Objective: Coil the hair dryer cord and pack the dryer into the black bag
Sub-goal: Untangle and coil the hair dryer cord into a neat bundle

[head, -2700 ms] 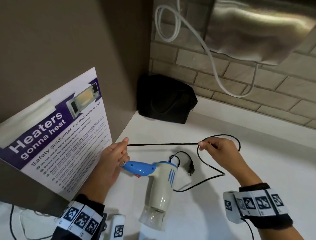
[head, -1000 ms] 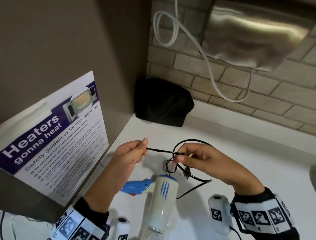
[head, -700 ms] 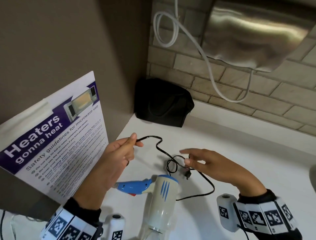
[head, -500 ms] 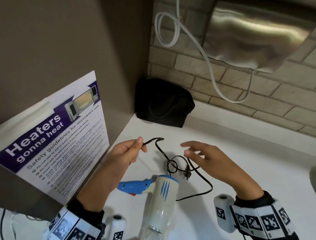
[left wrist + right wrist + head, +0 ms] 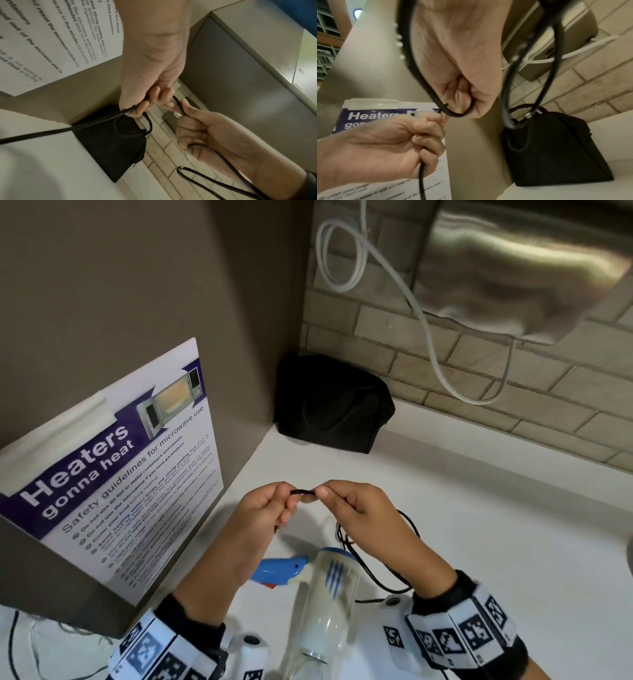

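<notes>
The white hair dryer (image 5: 329, 587) with a blue handle lies on the white counter (image 5: 496, 525), nozzle toward me. Above it my left hand (image 5: 289, 496) and right hand (image 5: 320, 494) meet, and both pinch the black cord (image 5: 303, 492) between thumb and fingers. Loops of cord (image 5: 394, 570) hang from my right hand down toward the dryer. In the left wrist view, the cord (image 5: 85, 125) runs out from under my left fingers (image 5: 154, 94). The black bag (image 5: 332, 405) stands closed in the far corner, beyond both hands.
A microwave safety poster (image 5: 113, 460) is taped to the brown panel on the left. A steel wall unit (image 5: 513, 268) and a white hose (image 5: 411, 302) hang on the brick wall behind. Thin cables (image 5: 20, 645) lie at the lower left.
My right hand, open half a second ago, has moved left and pinched the cord beside my left hand. The cord's slack has gathered into loops under my right hand.
</notes>
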Tool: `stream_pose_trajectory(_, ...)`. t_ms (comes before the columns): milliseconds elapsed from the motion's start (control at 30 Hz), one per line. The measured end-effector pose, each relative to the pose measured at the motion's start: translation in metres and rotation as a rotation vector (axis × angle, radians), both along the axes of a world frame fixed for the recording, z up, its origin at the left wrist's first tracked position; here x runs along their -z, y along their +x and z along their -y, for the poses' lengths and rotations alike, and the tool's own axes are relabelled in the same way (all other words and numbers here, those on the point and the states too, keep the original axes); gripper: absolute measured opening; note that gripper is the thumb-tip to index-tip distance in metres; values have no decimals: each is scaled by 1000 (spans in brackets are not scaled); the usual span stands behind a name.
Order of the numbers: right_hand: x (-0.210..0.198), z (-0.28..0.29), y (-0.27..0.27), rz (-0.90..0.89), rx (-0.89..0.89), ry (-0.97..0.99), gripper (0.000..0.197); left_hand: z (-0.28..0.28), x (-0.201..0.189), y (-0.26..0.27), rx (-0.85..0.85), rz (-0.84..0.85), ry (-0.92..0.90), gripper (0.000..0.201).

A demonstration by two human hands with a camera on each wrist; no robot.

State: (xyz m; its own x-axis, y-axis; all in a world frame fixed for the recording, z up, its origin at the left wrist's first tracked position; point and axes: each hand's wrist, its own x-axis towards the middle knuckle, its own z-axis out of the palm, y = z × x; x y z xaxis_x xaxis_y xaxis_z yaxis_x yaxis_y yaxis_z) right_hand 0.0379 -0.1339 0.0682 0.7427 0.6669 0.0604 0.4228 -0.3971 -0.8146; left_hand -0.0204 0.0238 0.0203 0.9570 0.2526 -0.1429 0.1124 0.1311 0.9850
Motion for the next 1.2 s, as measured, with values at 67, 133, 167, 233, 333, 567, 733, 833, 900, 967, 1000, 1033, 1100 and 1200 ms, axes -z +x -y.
stream_pose_trajectory(67, -1, 9, 5, -50, -22, -44, 30, -9, 5, 5, -97, -12, -206, 41)
stream_pose_trajectory(133, 3, 24, 14, -71, -37, -102, 30, -31, 9, 8, -223, 7, -489, 42)
stream_pose_trajectory(167, 5, 32, 17, -85, -44, -124, 31, -43, 11, 9, -263, 13, -549, 42)
stream_pose_trajectory(233, 9, 45, 20, -126, -50, -138, 32, -56, 18, 7, -287, -3, -538, 40)
stream_pose_trajectory(333, 12, 55, 21, -243, 15, -54, 32, -52, 30, 8, -268, -51, -492, 41)
stream_pose_trajectory(567, 35, 80, 40, -387, 270, 45, 28, -64, 45, 7, -305, -119, -560, 40)
stream_pose_trajectory(733, 68, 100, 55, -428, 402, 25, 26, -65, 56, 3, -344, -181, -548, 41)
stream_pose_trajectory(833, 80, 104, 56, -400, 447, -48, 25, -68, 62, 1, -351, -205, -508, 39)
stream_pose_trajectory(900, 82, 102, 55, -316, 481, -122, 26, -69, 64, 2, -355, -231, -358, 38)
stream_pose_trajectory(967, 79, 99, 57, -190, 512, -209, 27, -67, 64, 3, -362, -276, -84, 37)
stream_pose_trajectory(1000, 74, 97, 57, -127, 522, -259, 29, -65, 65, 2, -348, -305, 46, 35)
stream_pose_trajectory(1033, 67, 96, 56, -76, 523, -310, 30, -62, 66, 2, -310, -336, 140, 32)
stream_pose_trajectory(1100, 51, 91, 53, -4, 488, -374, 30, -56, 69, 4, -198, -379, 290, 30)
stream_pose_trajectory(1200, 29, 80, 41, 76, 373, -444, 29, -46, 71, 8, -29, -415, 830, 34)
